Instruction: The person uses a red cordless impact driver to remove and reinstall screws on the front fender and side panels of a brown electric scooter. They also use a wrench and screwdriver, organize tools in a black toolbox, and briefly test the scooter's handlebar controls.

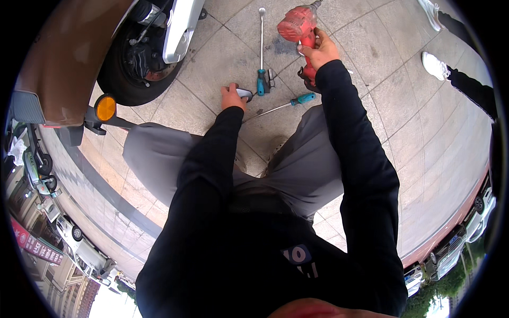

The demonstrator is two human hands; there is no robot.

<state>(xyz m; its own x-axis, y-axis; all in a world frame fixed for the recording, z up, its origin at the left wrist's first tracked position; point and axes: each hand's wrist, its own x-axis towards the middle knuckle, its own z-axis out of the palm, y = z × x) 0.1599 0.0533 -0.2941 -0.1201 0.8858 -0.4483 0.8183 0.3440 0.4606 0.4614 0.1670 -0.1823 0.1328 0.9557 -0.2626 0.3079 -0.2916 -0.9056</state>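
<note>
- Closest of all, a black top (pixel 222 254) with a printed patch on the chest fills the bottom middle, its long sleeves reaching out to both hands.
- Grey trousers (pixel 318 143) show beyond it, knees bent and spread.
- Right hand (pixel 324 52): wrapped around the handle of a red drill (pixel 297 25), well apart from the other hand. The drill's nose points to the upper right.
- Left hand (pixel 231 98): over a small grey thing (pixel 244 94) in front of the knees; I cannot tell whether the fingers grip it or only rest on it.
- Just right of that hand, a long screwdriver (pixel 261 82) with a teal handle lies on the paving (pixel 424 132), its shaft pointing away.
- Touching or just beside that handle is a metal socket (pixel 271 78).
- Another screwdriver (pixel 303 99), also teal-handled, lies nearer the knees, shaft slanting toward the left wrist.
- To the upper left stands a vehicle with a brown panel (pixel 69 58), a black wheel (pixel 119 79) and an orange reflector (pixel 105 107).
- At upper right, another person's white shoes (pixel 436 66).
</note>
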